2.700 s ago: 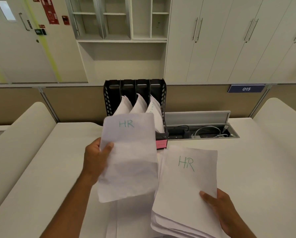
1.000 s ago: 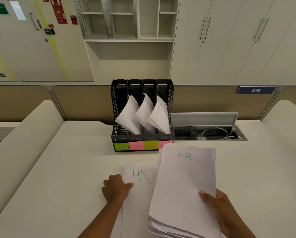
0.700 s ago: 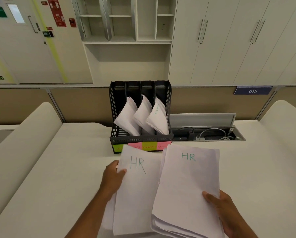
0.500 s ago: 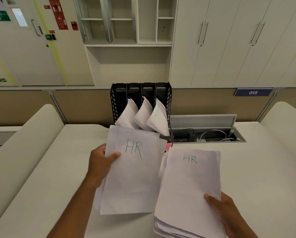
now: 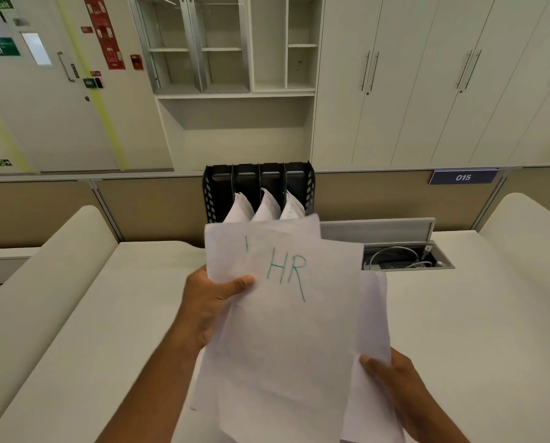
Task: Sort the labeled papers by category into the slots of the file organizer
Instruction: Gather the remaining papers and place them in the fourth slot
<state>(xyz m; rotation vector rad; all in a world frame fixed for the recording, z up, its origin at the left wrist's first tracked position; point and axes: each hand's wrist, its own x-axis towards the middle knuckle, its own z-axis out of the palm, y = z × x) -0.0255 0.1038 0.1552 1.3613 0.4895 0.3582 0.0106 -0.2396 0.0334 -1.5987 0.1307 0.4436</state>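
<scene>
Two hands: we hold papers.
Left hand: pinches HR sheets.
Right hand: grips paper stack beneath.
File organizer: beyond our left hand.

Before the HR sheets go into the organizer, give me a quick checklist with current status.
1. Label readable: ok, the top sheet reads HR.
2. Grip: ok, left hand pinches the sheets at their left edge.
3. Rest of the stack supported: ok, right hand holds it from below.
4. Free slot in the organizer: ok, the leftmost slot shows no paper; the other three hold sheets.
5. Slot tags matched to HR: cannot tell, the sheets hide the organizer's front.
6. How many sheets the left hand holds: cannot tell.
</scene>
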